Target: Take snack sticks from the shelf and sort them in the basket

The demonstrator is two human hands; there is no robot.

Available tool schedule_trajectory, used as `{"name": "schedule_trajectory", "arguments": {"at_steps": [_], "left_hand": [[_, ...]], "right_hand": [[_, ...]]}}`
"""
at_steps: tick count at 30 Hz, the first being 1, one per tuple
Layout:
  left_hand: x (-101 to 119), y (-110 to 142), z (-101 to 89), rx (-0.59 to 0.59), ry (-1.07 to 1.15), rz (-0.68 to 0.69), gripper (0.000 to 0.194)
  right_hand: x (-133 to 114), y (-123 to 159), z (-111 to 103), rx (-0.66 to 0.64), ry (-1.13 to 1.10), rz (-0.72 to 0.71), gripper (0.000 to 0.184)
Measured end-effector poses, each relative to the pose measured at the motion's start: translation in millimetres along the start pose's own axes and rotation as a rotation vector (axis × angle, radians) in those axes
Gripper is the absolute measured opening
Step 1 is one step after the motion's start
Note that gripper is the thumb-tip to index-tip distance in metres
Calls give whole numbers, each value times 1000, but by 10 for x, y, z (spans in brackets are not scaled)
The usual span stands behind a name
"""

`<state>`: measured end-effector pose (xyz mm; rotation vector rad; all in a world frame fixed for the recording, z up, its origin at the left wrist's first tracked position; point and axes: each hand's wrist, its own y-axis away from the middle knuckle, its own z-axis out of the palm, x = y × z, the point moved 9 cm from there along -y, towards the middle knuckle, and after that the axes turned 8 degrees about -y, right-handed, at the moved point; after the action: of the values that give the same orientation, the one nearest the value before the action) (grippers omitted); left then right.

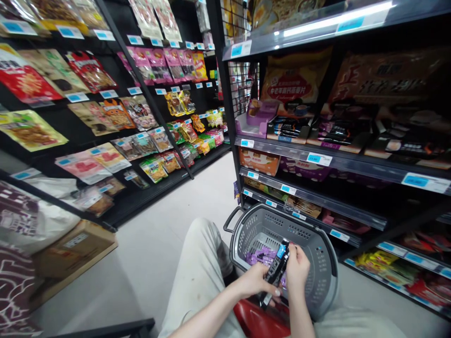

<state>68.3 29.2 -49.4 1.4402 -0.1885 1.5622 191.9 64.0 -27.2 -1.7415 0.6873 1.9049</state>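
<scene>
A black snack packet (276,268) with a blue patch near its upper end is held slanted between both hands, over the grey basket (322,277). My left hand (260,280) grips its lower part with the thumb on top. The fingers of my right hand (296,265) are closed at the packet's upper right edge. Beneath the hands, purple packets (259,256) lie on the basket floor, partly covered by my hands. Below my left hand shows the end of what looks like another dark packet; I cannot make it out fully.
Shelves (366,166) with boxed and bagged goods rise just behind the basket on the right. A rack of hanging snack bags (93,115) stands on the left. A cardboard box (75,249) and a white sack (52,216) rest at lower left. Pale floor (169,211) runs between.
</scene>
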Motion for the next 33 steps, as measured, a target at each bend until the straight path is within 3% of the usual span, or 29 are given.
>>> {"name": "schedule_trajectory", "arguments": {"at_steps": [3,6,10,14,17,23,27,31,33], "left_hand": [[-15,-1,40,-26,21,-19,34],[59,32,-46,-28,13,-10,34],[230,81,-396,58,22,68,33],[319,104,-824,264,140,162,33],[363,120,-960,331,163,221,33],[398,177,-1021,319,130,220,30],[400,190,-1039,289,145,224,29],[263,108,-1043,263,134,152,35],[137,70,-1147,328,60,86,41]], "right_hand": [[27,-35,-44,3,-60,23,26],[41,-100,-104,-18,-173,78,24],[66,-186,-250,-23,-421,232,22],[1,-187,-211,-153,-486,310,22],[-32,-167,-159,-197,-483,303,21],[-34,-131,-71,-316,-377,333,31],[-19,-62,-12,-412,-310,406,29],[147,-136,-155,-348,-186,427,29],[310,-231,-320,-292,-21,430,23]]}}
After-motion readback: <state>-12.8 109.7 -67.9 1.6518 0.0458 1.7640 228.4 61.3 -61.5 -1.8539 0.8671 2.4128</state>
